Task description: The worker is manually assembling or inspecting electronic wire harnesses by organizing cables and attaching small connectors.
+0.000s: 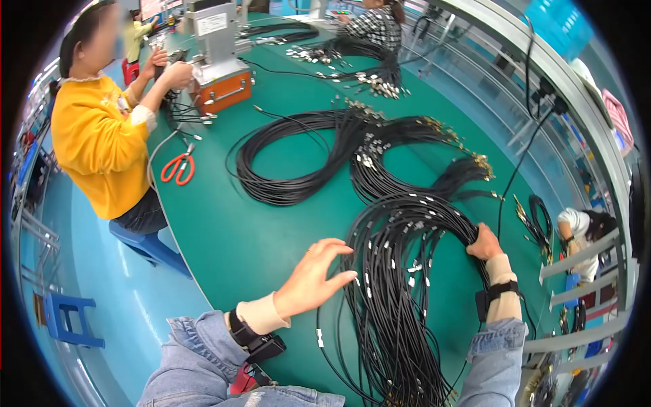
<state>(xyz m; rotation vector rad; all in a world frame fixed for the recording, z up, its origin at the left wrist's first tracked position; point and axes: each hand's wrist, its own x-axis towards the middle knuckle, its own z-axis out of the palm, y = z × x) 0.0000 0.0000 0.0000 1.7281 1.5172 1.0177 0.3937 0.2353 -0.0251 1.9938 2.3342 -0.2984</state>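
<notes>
A thick bundle of black cables (390,285) with small white tags arches over the green table and hangs toward me. My right hand (484,243) is closed around the cables at the right end of the arch. On the bundle's left side, my left hand (315,278) has its thumb and fingers apart, fingertips close to the outer cables; whether they touch is unclear. One loose cable with a white tag (320,338) strays to the left of the bundle. Just beyond lies another cable bundle (380,166) with brass-coloured ends.
Coiled black cables (271,186) lie farther back on the green table (237,244). Red-handled scissors (178,168) rest near its left edge. A person in yellow (95,136) works by a machine with an orange base (224,91). Blue stools (71,319) stand left; a metal frame (597,102) runs along the right.
</notes>
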